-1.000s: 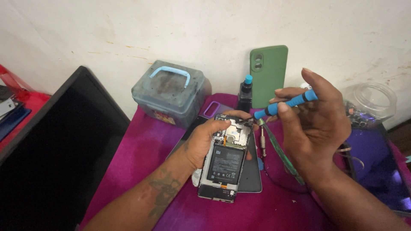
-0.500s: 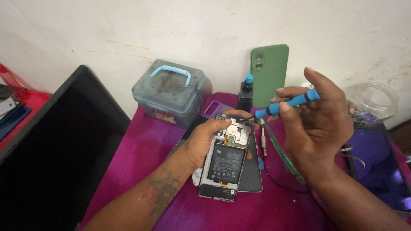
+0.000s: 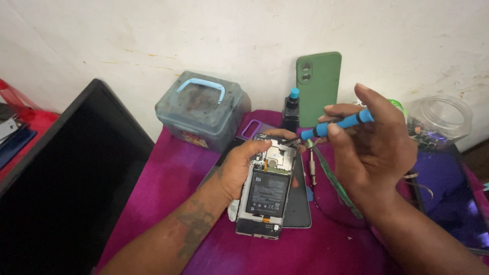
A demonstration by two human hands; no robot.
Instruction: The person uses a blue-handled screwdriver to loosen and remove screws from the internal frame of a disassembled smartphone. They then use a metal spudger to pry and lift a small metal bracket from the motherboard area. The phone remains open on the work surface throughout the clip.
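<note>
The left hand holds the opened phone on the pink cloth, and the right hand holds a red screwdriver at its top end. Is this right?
Not quite: the head view shows the screwdriver in the right hand is blue, not red. The left hand does hold the opened phone on the pink cloth.

One opened phone (image 3: 266, 196), one screwdriver (image 3: 336, 125), one box (image 3: 201, 109), one jar (image 3: 439, 122), one green case (image 3: 319, 87)

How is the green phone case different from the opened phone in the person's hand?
The green phone case stands upright against the wall, while the opened phone lies flat on the pink cloth. The case is whole and plain green; the phone has its back off, showing a black battery. Nobody touches the case; the left hand holds the phone. Both are phone-shaped rectangles.
</note>
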